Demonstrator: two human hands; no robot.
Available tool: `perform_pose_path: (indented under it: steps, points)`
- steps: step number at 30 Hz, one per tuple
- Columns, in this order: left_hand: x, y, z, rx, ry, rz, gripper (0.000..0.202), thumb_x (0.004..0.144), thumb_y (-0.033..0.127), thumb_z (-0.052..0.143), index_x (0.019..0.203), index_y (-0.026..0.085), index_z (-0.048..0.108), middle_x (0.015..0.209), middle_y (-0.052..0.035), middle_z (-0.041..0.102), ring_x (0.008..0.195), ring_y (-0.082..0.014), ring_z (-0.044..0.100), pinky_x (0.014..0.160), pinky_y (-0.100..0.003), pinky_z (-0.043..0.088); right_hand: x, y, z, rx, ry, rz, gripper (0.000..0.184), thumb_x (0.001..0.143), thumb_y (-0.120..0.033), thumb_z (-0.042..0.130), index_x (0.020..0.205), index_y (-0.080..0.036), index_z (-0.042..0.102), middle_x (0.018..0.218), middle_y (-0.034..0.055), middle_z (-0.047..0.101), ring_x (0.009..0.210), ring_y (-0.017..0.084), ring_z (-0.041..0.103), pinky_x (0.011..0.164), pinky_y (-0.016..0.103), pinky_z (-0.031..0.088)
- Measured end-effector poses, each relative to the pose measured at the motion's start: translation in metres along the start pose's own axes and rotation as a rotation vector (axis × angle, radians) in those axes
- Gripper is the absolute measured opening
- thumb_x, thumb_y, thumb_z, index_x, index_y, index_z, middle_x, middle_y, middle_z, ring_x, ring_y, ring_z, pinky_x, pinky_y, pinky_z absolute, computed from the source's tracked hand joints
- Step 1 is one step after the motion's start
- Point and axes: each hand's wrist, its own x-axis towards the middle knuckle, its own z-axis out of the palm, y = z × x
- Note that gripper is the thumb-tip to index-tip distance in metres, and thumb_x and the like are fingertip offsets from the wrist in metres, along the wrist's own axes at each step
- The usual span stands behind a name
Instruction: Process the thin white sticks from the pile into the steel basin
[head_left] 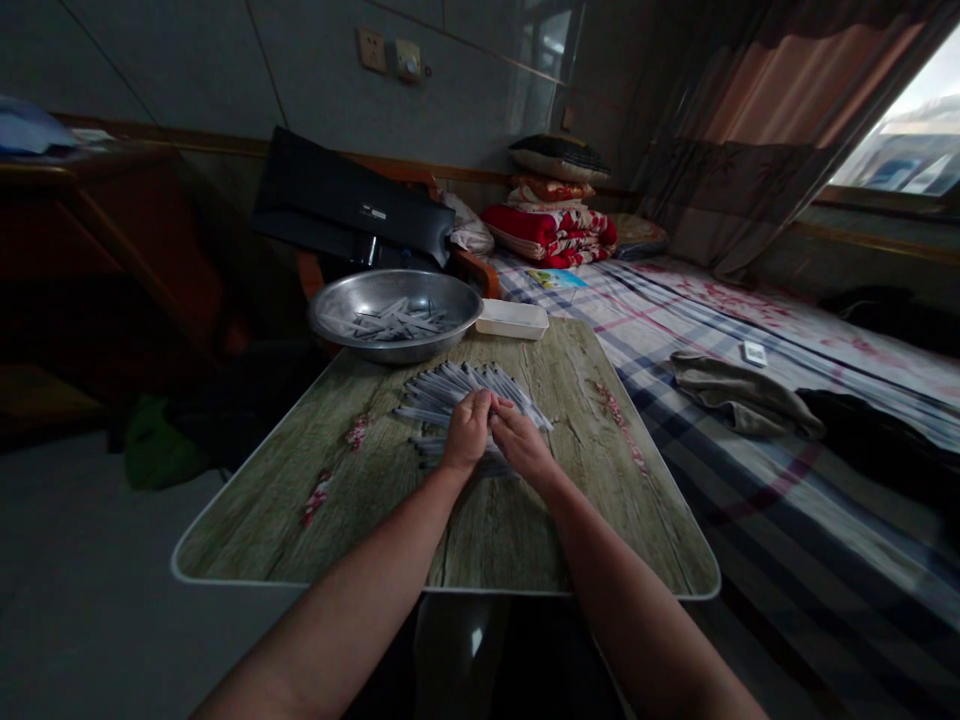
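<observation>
Wood-print bench (300, 530), dim room. Steel basin (395, 283) holds more beyond slim wrapped sticks (450, 395), kind unclear. Left hand (469, 432), right hand (523, 443) closed on them, hiding heap's middle. Checked bed (750, 510) right.

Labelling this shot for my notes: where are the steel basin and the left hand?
steel basin (395, 272), head view, on its far rim
left hand (469, 432), head view, on the back of the hand

A steel basin (395, 315) and white tray (512, 319) are blocking the far side; room is lying right of the right hand (523, 440).
</observation>
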Motion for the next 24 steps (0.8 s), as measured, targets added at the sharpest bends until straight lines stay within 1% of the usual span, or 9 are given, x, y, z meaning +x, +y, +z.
perform_pose_path:
  steps: [4,8,11,13,15,17,20,22,24]
  points:
    - [0.000,0.000,0.002,-0.099,0.008,-0.079,0.043,0.090,0.060,0.053,0.067,0.024,0.055,0.078,-0.0063,0.073,0.085,-0.0230,0.070,0.087,-0.035,0.054,0.003,-0.005,0.005,-0.268,0.120,-0.095,0.026,0.089,-0.033,0.055,0.105,-0.018,0.071,0.082,0.0030,0.061,0.076,0.017,0.057,0.072,0.030,0.045]
    - [-0.001,0.000,0.005,-0.187,-0.011,-0.154,0.045,0.088,0.065,0.052,0.068,0.025,0.052,0.075,-0.0052,0.073,0.078,-0.0225,0.071,0.079,-0.036,0.056,-0.001,-0.010,0.001,-0.180,0.051,-0.015,0.023,0.089,-0.036,0.056,0.094,-0.018,0.069,0.072,0.0005,0.055,0.065,0.015,0.051,0.061,0.027,0.043]
    - [0.000,0.001,0.003,-0.068,-0.023,-0.062,0.045,0.090,0.063,0.051,0.068,0.024,0.054,0.077,-0.0056,0.074,0.080,-0.0226,0.071,0.082,-0.036,0.055,-0.005,-0.010,-0.004,0.056,-0.078,0.138,0.036,0.092,-0.043,0.053,0.117,-0.020,0.064,0.060,-0.0062,0.039,0.048,0.011,0.033,0.046,0.023,0.032]
    - [0.000,0.003,0.000,0.028,-0.026,0.016,0.044,0.093,0.060,0.049,0.069,0.024,0.058,0.080,-0.0065,0.075,0.085,-0.0230,0.071,0.087,-0.037,0.054,-0.004,-0.007,-0.005,0.097,-0.112,0.162,0.046,0.093,-0.046,0.053,0.131,-0.021,0.059,0.058,-0.0076,0.037,0.045,0.011,0.029,0.044,0.022,0.029]
    - [-0.001,0.004,-0.003,0.103,-0.015,0.073,0.044,0.095,0.057,0.046,0.071,0.024,0.060,0.085,-0.0078,0.076,0.088,-0.0236,0.071,0.091,-0.038,0.052,-0.001,-0.003,-0.002,0.008,-0.080,0.057,0.048,0.092,-0.045,0.055,0.133,-0.020,0.061,0.063,-0.0040,0.047,0.051,0.012,0.041,0.050,0.024,0.038]
    - [-0.002,0.006,-0.004,0.153,0.004,0.103,0.044,0.096,0.056,0.045,0.071,0.023,0.061,0.088,-0.0091,0.076,0.090,-0.0239,0.070,0.092,-0.038,0.051,0.002,0.000,0.002,-0.149,0.015,-0.057,0.043,0.092,-0.043,0.056,0.129,-0.022,0.066,0.083,0.0032,0.065,0.070,0.017,0.058,0.066,0.029,0.049]
    - [0.000,0.008,-0.006,0.100,0.027,0.075,0.047,0.095,0.059,0.044,0.069,0.023,0.058,0.084,-0.0086,0.075,0.088,-0.0232,0.070,0.090,-0.038,0.052,0.002,-0.002,0.006,-0.333,0.058,-0.127,0.039,0.094,-0.039,0.052,0.126,-0.023,0.068,0.111,0.0072,0.070,0.099,0.022,0.065,0.089,0.035,0.049]
    - [0.002,0.006,-0.007,-0.018,0.070,0.019,0.048,0.093,0.062,0.044,0.067,0.023,0.052,0.082,-0.0071,0.074,0.086,-0.0219,0.070,0.085,-0.036,0.053,0.000,-0.006,0.004,-0.388,0.038,-0.132,0.036,0.093,-0.038,0.052,0.120,-0.023,0.070,0.108,0.0065,0.071,0.099,0.022,0.065,0.089,0.035,0.049]
    - [0.006,0.003,-0.008,-0.138,0.147,-0.034,0.049,0.091,0.064,0.047,0.067,0.022,0.049,0.086,-0.0061,0.073,0.083,-0.0190,0.068,0.078,-0.032,0.054,-0.002,-0.010,-0.002,-0.367,0.088,-0.113,0.031,0.090,-0.040,0.055,0.110,-0.022,0.072,0.093,0.0042,0.071,0.085,0.019,0.064,0.079,0.031,0.050]
